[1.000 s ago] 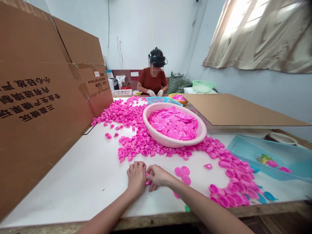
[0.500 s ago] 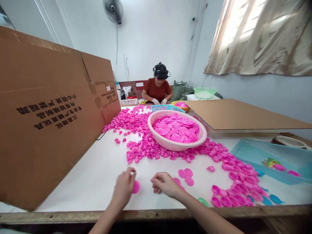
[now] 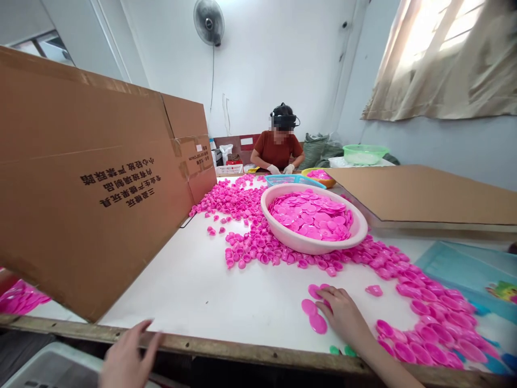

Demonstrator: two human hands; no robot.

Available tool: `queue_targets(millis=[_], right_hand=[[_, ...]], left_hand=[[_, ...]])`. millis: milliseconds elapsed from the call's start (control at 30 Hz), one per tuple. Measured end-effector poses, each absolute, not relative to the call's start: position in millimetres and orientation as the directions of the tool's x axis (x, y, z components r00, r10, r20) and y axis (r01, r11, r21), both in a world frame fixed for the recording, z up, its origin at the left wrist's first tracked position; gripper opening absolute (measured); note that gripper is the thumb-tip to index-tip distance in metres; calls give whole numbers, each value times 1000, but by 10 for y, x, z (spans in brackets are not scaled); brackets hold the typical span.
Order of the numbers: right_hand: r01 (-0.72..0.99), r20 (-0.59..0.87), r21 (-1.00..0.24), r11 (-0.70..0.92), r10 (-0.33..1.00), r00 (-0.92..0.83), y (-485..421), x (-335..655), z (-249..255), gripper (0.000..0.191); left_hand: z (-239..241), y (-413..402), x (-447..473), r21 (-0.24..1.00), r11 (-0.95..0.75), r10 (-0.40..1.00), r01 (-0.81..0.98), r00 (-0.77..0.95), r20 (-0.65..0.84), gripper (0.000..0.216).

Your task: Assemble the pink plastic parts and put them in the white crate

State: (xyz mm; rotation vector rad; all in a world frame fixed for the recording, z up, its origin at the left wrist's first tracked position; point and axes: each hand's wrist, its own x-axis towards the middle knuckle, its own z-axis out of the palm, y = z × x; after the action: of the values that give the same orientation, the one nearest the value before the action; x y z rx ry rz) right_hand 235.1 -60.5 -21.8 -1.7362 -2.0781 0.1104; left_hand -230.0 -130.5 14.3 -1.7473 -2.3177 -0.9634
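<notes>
1. The white worktop (image 3: 173, 291), edged in worn wood on the near side, is being largely covered by pink pieces.
2. Its left side is being taken up by a big cardboard box (image 3: 100, 178), printed with dark characters.
3. The far right is being occupied by a flat cardboard sheet (image 3: 436, 196).
4. A heap of pink cups (image 3: 250, 245) is being spread across the middle, from far left to near right.
5. At the far side, two white-gloved hands are being held near each other by a person (image 3: 278, 148) in a red-brown top.
6. A pale pink basin (image 3: 311, 247) is being surrounded by cups on its left, near and right sides, and is being filled with pink discs.
7. A translucent blue tray (image 3: 448, 264) is being kept at the right.
8. At near left, a pale crate (image 3: 76, 355) is being partly hidden by the left grip (image 3: 126, 358).
9. The left grip, blurred, is being held open, fingers spread, at the near edge.
10. Loose pink discs (image 3: 318, 324), lying near of the basin, are being reached over by the right grip (image 3: 345, 315); its fingers are being curled at the farther discs, and whether one is being pinched cannot be told.
11. Small green pieces (image 3: 334, 350) are being partly covered by the right forearm.
</notes>
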Motion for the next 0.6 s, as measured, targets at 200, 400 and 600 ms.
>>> queue_targets(millis=[200, 400, 600], right_hand=[[925, 303, -341, 168, 951, -60, -622, 2266, -216, 27], [931, 305, -348, 105, 952, 6, -670, 2297, -163, 18], [937, 319, -277, 214, 940, -120, -612, 2217, -176, 35]], left_hand=[[142, -91, -874, 429, -172, 973, 887, 84, 216, 33], [23, 210, -418, 441, -160, 982, 883, 98, 161, 23], [18, -109, -253, 667, -402, 883, 627, 458, 101, 28]])
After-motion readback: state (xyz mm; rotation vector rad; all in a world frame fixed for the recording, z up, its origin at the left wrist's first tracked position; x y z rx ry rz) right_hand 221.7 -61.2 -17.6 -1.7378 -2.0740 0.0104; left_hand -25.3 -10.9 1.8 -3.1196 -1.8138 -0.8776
